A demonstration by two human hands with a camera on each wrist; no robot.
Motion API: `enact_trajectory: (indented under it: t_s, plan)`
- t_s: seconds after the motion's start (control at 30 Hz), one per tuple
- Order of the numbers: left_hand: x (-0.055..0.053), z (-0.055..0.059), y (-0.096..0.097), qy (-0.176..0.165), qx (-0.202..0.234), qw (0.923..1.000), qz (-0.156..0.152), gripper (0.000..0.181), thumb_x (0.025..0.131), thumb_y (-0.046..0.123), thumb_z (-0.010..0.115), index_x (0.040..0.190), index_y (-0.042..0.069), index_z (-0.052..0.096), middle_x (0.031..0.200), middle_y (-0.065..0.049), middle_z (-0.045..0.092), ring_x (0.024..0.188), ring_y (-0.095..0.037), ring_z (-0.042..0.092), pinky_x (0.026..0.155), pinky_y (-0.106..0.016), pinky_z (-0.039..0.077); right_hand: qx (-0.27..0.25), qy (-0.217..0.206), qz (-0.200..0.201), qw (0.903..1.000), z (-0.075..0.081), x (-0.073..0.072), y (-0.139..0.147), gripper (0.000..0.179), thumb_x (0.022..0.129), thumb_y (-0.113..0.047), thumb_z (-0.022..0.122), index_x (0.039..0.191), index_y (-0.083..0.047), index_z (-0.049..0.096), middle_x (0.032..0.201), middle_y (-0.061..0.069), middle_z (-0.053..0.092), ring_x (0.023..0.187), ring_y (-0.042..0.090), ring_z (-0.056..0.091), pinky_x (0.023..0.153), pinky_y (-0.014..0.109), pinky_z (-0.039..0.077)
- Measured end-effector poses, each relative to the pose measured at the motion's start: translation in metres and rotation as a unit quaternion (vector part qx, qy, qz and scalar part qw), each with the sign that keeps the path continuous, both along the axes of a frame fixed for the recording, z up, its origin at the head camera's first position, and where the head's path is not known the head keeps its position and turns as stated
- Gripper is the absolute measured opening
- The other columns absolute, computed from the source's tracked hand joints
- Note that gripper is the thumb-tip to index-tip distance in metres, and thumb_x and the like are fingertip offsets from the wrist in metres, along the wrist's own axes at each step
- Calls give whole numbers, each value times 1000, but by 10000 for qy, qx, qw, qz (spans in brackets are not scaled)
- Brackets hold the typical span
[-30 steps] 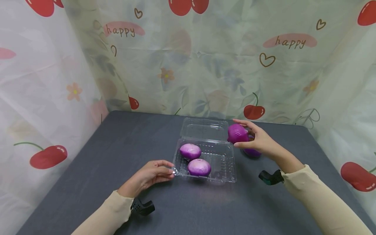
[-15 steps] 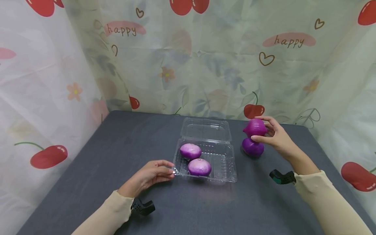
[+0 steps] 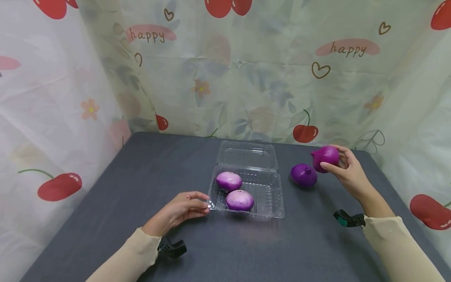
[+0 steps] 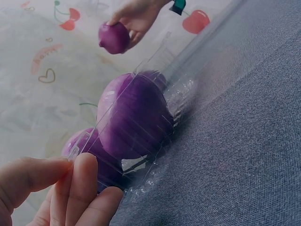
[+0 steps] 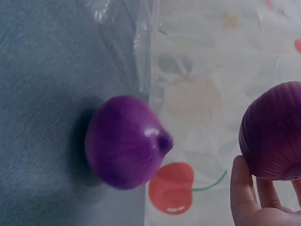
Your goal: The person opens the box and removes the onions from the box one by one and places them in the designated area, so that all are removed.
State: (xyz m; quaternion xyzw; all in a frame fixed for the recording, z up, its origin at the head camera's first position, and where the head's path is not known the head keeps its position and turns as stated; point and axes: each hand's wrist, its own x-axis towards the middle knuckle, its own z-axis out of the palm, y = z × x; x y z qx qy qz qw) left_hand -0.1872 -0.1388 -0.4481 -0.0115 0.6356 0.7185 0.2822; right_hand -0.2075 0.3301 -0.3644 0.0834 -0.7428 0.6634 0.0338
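My right hand (image 3: 352,176) grips a purple onion (image 3: 325,158) between thumb and fingers, raised above the table at the right. A second onion (image 3: 303,175), darker purple with a pointed tip, rests on the table just left of it and shows large in the right wrist view. My left hand (image 3: 181,211) pinches the near left corner of a clear plastic clamshell box (image 3: 266,197), whose lid (image 3: 246,154) lies folded back. Inside the box's left half sit two paler onions (image 3: 239,200). In the left wrist view, thumb and fingertips (image 4: 84,165) meet on the thin rim.
The dark grey table (image 3: 148,168) has its back edge against a printed curtain (image 3: 243,78) with cherries and hearts. More curtain hangs along both sides. A black device (image 3: 349,218) is strapped to the right wrist, and another (image 3: 172,248) to the left.
My right hand has carried its onion rightward from over the box's right edge, past the onion on the table, to that onion's right. The left hand and box stay put.
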Motion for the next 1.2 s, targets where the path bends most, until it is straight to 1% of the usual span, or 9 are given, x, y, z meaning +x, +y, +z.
enact_trajectory:
  t_s: [0.17, 0.43, 0.57, 0.67, 0.83, 0.93, 1.07, 1.17, 1.2]
  plan:
    - [0, 3, 0, -56, 85, 9999, -41, 23, 89, 3, 66, 111, -1, 61, 85, -6, 72, 78, -15, 71, 81, -34, 59, -305, -260, -34, 9992, -8, -1, 11, 55, 93, -4, 61, 137, -28, 39, 120, -5, 41, 107, 4, 50, 80, 10, 52]
    - [0, 4, -1, -42, 137, 9999, -80, 24, 89, 2, 66, 112, -2, 61, 84, -7, 72, 78, -15, 71, 80, -33, 59, 63, -190, -442, 9988, -24, -5, 25, 51, 93, -8, 63, 136, -25, 41, 117, -11, 49, 104, -1, 51, 77, 7, 48]
    - [0, 5, -1, -48, 153, 9998, -102, 24, 89, 2, 66, 112, -2, 60, 85, -7, 72, 78, -14, 71, 81, -33, 59, -270, -259, -517, 9980, -30, -6, 30, 49, 92, -9, 64, 133, -25, 41, 117, -12, 50, 102, -3, 52, 77, 9, 51]
    - [0, 5, -1, -46, 184, 9997, -143, 24, 89, 2, 66, 111, -2, 60, 85, -6, 72, 79, -14, 71, 81, -32, 59, -518, -415, -615, 9959, -34, -8, 35, 48, 91, -9, 66, 127, -26, 40, 115, -10, 48, 100, -4, 53, 76, 11, 53]
    - [1, 6, -1, -43, 233, 9996, -167, 23, 89, 2, 66, 110, -1, 61, 84, -6, 72, 78, -14, 71, 81, -32, 59, -602, -757, -856, 9916, -40, -13, 42, 51, 88, -9, 70, 122, -27, 36, 113, -9, 44, 99, -2, 52, 75, 12, 54]
    - [1, 6, -1, -69, 226, 9996, -157, 23, 88, 2, 67, 110, -1, 61, 84, -6, 72, 78, -14, 71, 81, -33, 59, -154, -881, -1050, 9904, -45, -17, 46, 58, 86, -16, 73, 129, -22, 35, 114, -6, 40, 100, 2, 47, 75, 11, 53]
    - [1, 6, -1, -84, 213, 9996, -142, 23, 88, 3, 67, 110, -1, 61, 85, -6, 72, 79, -14, 71, 81, -33, 59, 427, -1055, -1423, 9833, -53, -24, 49, 71, 84, -24, 77, 137, -14, 31, 116, 1, 34, 100, 6, 44, 73, 10, 52]
    - [1, 6, -1, -63, 203, 9997, -149, 23, 89, 3, 67, 111, -1, 61, 85, -7, 72, 79, -14, 71, 81, -33, 59, 493, -1196, -1523, 9798, -56, -26, 48, 74, 83, -25, 77, 138, -11, 29, 118, 6, 32, 100, 9, 43, 72, 10, 52]
    - [1, 6, -1, -57, 191, 9997, -160, 23, 89, 3, 66, 111, -2, 61, 85, -6, 72, 79, -14, 71, 81, -33, 59, 618, -1224, -1504, 9791, -56, -26, 47, 76, 84, -27, 76, 139, -9, 27, 119, 7, 31, 101, 9, 41, 73, 9, 52]
